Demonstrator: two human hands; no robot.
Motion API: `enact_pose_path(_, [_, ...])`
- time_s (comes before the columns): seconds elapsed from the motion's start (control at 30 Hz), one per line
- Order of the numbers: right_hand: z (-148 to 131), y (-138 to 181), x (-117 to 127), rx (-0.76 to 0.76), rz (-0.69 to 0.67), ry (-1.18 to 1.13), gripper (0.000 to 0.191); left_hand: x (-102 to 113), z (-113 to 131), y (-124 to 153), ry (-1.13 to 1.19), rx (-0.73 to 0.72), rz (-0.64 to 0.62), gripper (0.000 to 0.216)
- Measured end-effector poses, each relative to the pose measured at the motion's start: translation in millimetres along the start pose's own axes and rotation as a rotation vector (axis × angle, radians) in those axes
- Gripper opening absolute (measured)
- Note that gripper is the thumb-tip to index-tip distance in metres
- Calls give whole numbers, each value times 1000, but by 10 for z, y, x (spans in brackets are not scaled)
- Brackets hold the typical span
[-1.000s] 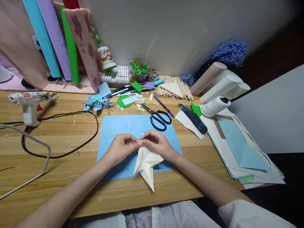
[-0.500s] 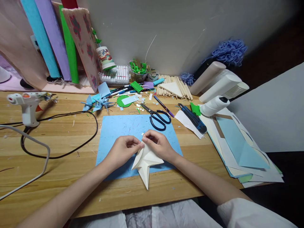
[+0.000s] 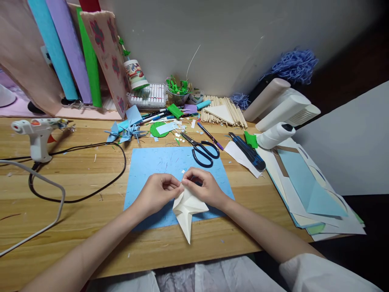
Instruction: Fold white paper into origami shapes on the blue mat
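Note:
A folded piece of white paper (image 3: pixel 187 211) with a long point toward me lies over the near edge of a blue sheet (image 3: pixel 158 166) on the wooden table. My left hand (image 3: pixel 156 194) pinches its top edge from the left, fingers closed on the paper. From the right, my right hand (image 3: pixel 204 187) pinches the same top edge, fingertips almost touching those of the left hand.
Black scissors (image 3: pixel 202 151) lie just beyond my hands. A glue gun (image 3: pixel 38 134) with a looping black cable (image 3: pixel 91 190) sits at the left. A stack of paper (image 3: pixel 306 190), a blue utility knife (image 3: pixel 247 151), wooden sticks (image 3: pixel 223 111), markers (image 3: pixel 148 96) and paper rolls (image 3: pixel 69 52) ring the table.
The paper's long point has swung slightly leftward and the folded shape has drawn in under my fingers. Both hands stay pinched at its top edge.

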State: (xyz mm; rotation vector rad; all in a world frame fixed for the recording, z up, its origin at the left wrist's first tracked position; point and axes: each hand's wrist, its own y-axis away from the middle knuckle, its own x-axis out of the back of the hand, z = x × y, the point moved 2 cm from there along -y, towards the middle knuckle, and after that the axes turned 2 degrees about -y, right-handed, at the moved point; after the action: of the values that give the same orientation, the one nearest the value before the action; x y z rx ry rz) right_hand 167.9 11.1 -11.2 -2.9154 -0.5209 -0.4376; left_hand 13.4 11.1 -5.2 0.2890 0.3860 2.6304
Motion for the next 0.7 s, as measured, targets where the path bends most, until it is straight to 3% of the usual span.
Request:
enact_pose_path(0.37, [13,-3,1,-9,11,-31,10,37,-60,-39,13,41,-94,13])
enact_pose_path(0.7, [16,-2,21,-46,27,-53,12,36,-40,-11,-48,-25,-104,9])
